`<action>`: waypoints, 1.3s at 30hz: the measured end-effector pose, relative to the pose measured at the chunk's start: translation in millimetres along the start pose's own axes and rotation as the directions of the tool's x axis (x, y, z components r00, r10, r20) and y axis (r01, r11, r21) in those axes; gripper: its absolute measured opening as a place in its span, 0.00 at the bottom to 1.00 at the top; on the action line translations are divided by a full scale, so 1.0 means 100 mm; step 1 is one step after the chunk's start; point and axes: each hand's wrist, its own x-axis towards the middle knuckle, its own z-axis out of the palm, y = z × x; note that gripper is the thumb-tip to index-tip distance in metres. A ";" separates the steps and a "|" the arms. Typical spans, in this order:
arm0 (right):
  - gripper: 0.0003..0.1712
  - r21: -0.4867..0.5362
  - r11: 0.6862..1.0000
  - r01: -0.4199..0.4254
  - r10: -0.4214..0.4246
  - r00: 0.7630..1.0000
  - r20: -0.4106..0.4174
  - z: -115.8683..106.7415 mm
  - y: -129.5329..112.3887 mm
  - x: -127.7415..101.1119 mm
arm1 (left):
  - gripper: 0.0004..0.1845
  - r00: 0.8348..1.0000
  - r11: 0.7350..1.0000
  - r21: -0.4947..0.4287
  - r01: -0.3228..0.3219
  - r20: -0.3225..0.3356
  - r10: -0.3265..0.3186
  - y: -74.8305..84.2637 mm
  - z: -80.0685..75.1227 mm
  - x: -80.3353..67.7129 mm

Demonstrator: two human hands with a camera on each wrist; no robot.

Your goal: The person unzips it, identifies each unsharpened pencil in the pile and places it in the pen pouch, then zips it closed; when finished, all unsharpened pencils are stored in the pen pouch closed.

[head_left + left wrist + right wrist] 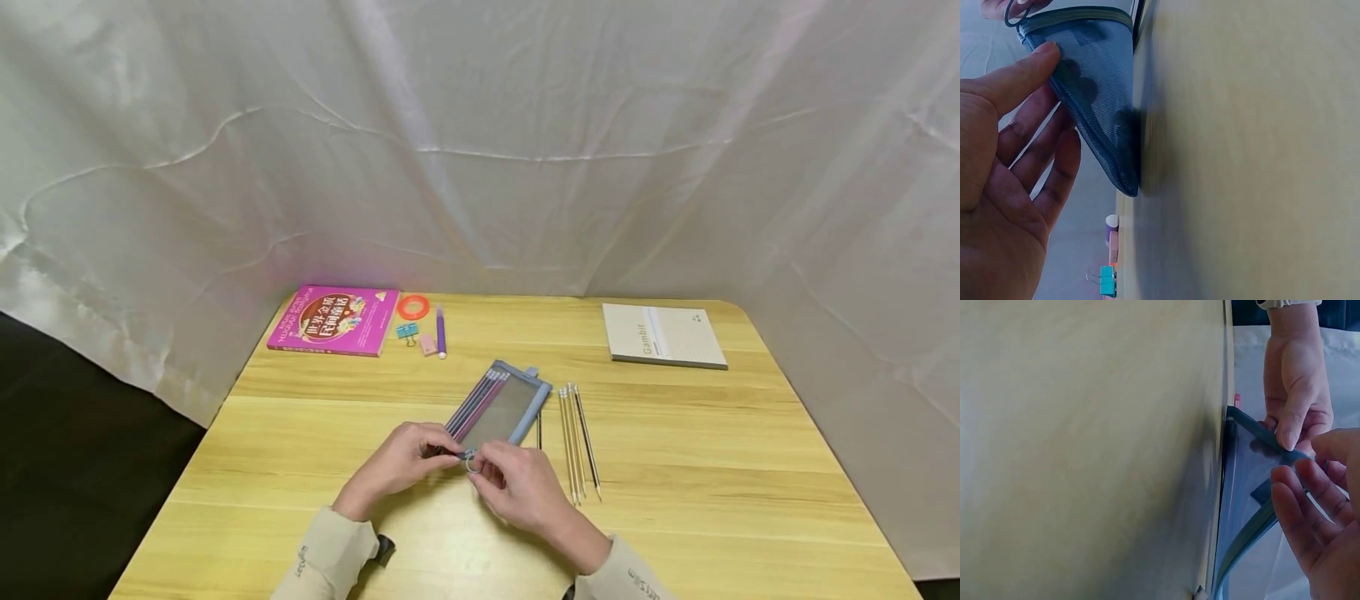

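Observation:
A blue-grey mesh pencil case [504, 407] lies on the wooden table [712, 467] with several coloured pens inside. My left hand [433, 447] pinches its near corner, thumb on the mesh [1094, 87]. My right hand [487, 468] pinches the zipper pull with its metal ring [472, 465] at the same near end. In the right wrist view the pencil case [1241, 500] is lifted slightly off the table, with my left hand [1294, 394] behind it and my right fingers [1310, 506] at the zipper edge.
Several pencils [577, 442] and a dark pen [538, 429] lie right of the case. At the back left are a pink book [335, 319], an orange tape ring [413, 307], a teal binder clip [407, 332], an eraser [428, 344] and a purple marker [441, 332]. A notebook [662, 335] lies back right.

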 end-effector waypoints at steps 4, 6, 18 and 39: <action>0.08 0.053 0.998 -0.046 0.047 0.999 -0.020 0.00 0.00 -0.01 | 0.06 1.000 0.999 0.039 -0.013 -0.017 0.013 0.00 0.00 0.01; 0.07 0.094 0.993 -0.071 0.073 0.997 -0.026 0.00 -0.01 -0.01 | 0.06 1.000 0.999 0.051 -0.006 -0.023 0.008 0.01 0.00 0.01; 0.04 0.475 0.785 -0.398 0.374 0.915 0.151 -0.12 0.04 0.01 | 0.05 0.999 0.994 0.108 0.016 -0.044 -0.011 0.02 -0.01 0.01; 0.08 0.523 0.643 -0.559 0.465 0.828 0.313 -0.13 0.17 0.02 | 0.07 0.991 0.953 0.291 -0.089 -0.075 0.115 0.05 0.02 -0.02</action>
